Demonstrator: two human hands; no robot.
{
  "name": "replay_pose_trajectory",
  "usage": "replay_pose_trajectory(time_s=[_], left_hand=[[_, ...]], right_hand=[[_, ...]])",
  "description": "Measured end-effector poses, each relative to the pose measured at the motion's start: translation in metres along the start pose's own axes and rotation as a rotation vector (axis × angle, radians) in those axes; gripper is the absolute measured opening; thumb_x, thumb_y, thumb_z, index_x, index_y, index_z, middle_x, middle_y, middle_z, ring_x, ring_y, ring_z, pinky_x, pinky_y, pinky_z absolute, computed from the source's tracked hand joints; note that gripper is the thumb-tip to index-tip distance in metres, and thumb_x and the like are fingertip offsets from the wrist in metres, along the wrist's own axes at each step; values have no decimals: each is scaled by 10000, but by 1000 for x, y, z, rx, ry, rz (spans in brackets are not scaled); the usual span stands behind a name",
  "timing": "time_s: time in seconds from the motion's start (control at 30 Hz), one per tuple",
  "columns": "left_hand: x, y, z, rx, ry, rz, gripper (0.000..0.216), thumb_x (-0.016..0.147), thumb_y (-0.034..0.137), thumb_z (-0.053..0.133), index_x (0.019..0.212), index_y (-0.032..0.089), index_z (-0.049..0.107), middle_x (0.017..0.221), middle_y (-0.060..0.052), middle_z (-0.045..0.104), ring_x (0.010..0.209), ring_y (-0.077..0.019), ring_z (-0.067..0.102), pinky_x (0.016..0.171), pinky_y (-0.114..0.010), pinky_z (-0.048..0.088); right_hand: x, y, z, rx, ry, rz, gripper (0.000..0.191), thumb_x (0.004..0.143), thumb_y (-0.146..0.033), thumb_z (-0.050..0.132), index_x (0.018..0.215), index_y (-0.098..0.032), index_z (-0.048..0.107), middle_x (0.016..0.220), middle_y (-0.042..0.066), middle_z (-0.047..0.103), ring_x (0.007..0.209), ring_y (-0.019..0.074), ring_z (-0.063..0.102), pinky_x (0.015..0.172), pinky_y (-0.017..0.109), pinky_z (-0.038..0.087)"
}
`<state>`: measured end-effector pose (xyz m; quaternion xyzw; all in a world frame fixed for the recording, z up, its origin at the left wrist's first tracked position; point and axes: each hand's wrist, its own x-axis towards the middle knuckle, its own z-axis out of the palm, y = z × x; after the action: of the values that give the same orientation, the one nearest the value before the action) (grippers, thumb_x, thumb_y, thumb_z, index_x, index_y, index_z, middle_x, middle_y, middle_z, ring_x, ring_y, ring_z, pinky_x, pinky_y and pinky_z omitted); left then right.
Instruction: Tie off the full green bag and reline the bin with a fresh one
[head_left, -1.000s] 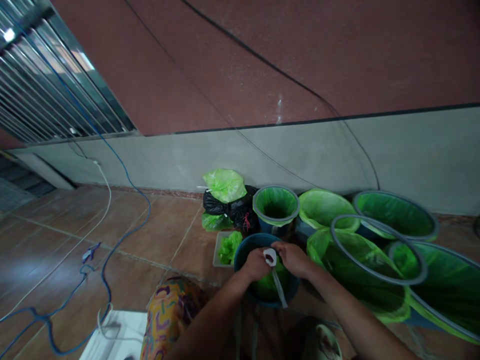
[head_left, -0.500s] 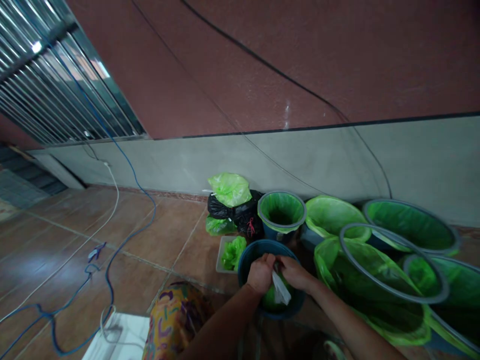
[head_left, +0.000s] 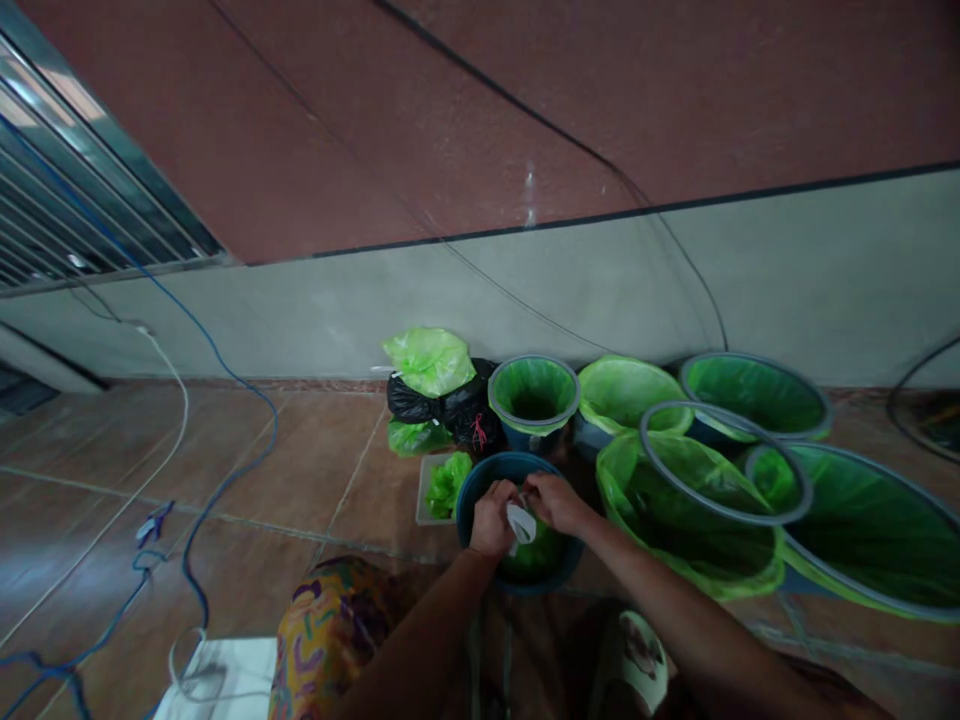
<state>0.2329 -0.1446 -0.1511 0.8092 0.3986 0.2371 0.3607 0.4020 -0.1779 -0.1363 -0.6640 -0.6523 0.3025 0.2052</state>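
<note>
In the head view, both hands are met low in the middle of the frame, over a blue bucket [head_left: 481, 482]. The left hand [head_left: 491, 520] is curled, its fingers closed around the edge of a small white object [head_left: 520, 523]; the right hand [head_left: 551, 500] is pinched onto the same object from the other side. What the white object is cannot be made out; it may be a folded bag or a strip of tape, since it is small and largely covered by the fingers. Some green plastic [head_left: 536, 555] is seen inside the bucket below the hands, partly hidden by them.

To the right, several hoops lined with green bags [head_left: 705, 480] are overlapped, the farthest cut off by the frame edge. Behind the bucket, tied green and black bags [head_left: 439, 395] are heaped against the wall. At lower left, a blue cable [head_left: 225, 480] is trailed across the tiled floor. A patterned cloth [head_left: 330, 630] is cut off at the bottom edge.
</note>
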Motion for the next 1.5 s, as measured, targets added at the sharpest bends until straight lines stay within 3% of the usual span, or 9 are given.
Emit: replay_pose_trajectory(time_s=[0.23,0.4,0.5,0.7,0.87,1.03,1.2,1.37,1.5], left_hand=[[4,6,1,-125,36,16,133,737,86,536,711,213,507,734,3,549,737,-172,523,721,-290,374],[3,5,-4,-99,8,26,135,776,111,556,709,221,514,725,-7,560,759,-185,549,739,-295,400],[2,4,-4,-27,-13,53,123,832,145,541,738,222,521,761,-14,569,781,-188,556,744,-295,398],[2,2,-4,136,-53,69,128,903,164,509,806,217,574,829,-38,610,851,-207,573,798,-310,405],[3,2,-4,60,-15,43,116,870,147,547,778,214,571,803,-22,617,796,-184,575,764,-284,404],[7,5,-2,16,0,-21,131,914,209,562,806,199,633,777,-20,638,752,-175,579,727,-280,394],[12,6,-4,96,-18,-131,133,898,153,585,862,202,703,784,-37,676,766,-193,601,764,-292,421],[18,7,-14,210,-84,-173,172,871,98,613,849,221,732,745,-44,671,783,-218,625,808,-307,428],[23,8,-27,204,-108,-211,190,838,142,667,664,218,660,597,-1,541,670,-186,565,735,-296,391]], right_hand=[[-8,-27,-28,-463,111,-80,240,949,-132,475,1017,-153,705,1117,156,696,1099,292,596,958,385,453],[1,-11,-32,-242,203,71,427,864,-44,521,1246,-154,678,1291,139,693,1205,261,608,1063,373,440],[5,2,-20,-70,151,27,596,793,-2,553,1360,-163,637,1404,131,654,1297,235,598,1134,379,426],[5,4,-6,-45,12,-77,300,865,-29,530,1001,-161,763,1229,119,725,1200,222,656,1082,366,472],[2,-12,-25,-263,18,65,281,978,-134,474,1062,-160,740,1203,118,712,1108,211,665,979,319,477],[-8,-29,-35,-475,67,110,343,972,-101,420,1152,-110,712,1205,212,700,1186,336,596,1048,490,398],[-10,-31,-39,-487,94,252,405,974,-64,356,1162,-109,712,1232,246,707,1212,378,581,1065,576,363],[-2,-19,-48,-226,21,305,319,983,-127,447,1133,-123,728,1239,214,726,1185,326,648,977,429,467],[2,-10,-54,-33,-38,294,366,1041,-226,427,876,-142,744,1003,143,792,948,214,729,825,271,513]])
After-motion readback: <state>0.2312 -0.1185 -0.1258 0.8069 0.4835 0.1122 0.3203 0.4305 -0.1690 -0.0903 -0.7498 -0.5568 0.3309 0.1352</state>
